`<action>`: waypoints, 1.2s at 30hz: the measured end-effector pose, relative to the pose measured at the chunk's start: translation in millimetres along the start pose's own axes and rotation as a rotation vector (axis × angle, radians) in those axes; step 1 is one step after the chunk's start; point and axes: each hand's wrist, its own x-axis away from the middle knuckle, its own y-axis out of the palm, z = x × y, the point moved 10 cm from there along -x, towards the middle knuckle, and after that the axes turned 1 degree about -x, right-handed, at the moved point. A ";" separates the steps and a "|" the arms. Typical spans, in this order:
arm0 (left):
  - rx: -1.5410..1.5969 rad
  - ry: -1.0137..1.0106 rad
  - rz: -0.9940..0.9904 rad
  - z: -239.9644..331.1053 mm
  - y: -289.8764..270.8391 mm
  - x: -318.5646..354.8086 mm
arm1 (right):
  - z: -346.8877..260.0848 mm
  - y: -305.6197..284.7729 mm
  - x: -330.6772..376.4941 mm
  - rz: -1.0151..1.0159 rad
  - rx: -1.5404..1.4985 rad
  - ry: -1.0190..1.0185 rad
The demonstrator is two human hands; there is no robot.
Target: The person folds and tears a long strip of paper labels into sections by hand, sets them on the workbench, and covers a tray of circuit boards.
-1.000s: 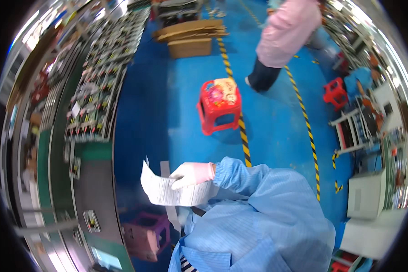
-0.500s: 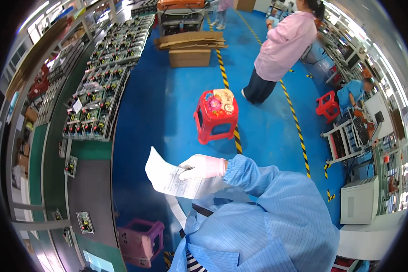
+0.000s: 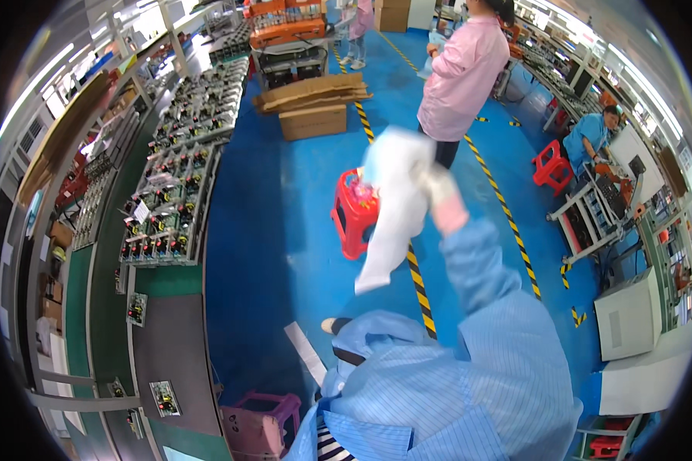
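My right hand, in a white glove with a pink cuff, is stretched out in front of me. It grips a white sheet of paper, which hangs down and curls; both are smeared by motion. Behind the paper stands a red plastic stool with a flowered top, partly covered by the sheet. My left hand does not show. A narrow white strip lies just left of my blue smock.
On the left runs a workbench with rows of circuit boards. A pink stool stands beside it. Flattened cardboard tops a box ahead. A person in pink stands ahead; another in blue sits right.
My right hand has swung forward and to the right, lifting the paper from near my body to in front of the red stool. The view has shifted slightly.
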 end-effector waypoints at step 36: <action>0.283 -0.217 0.187 -65.4 -7.1 11.7 | 5.9 459.4 325.3 -1.749 0.120 -0.160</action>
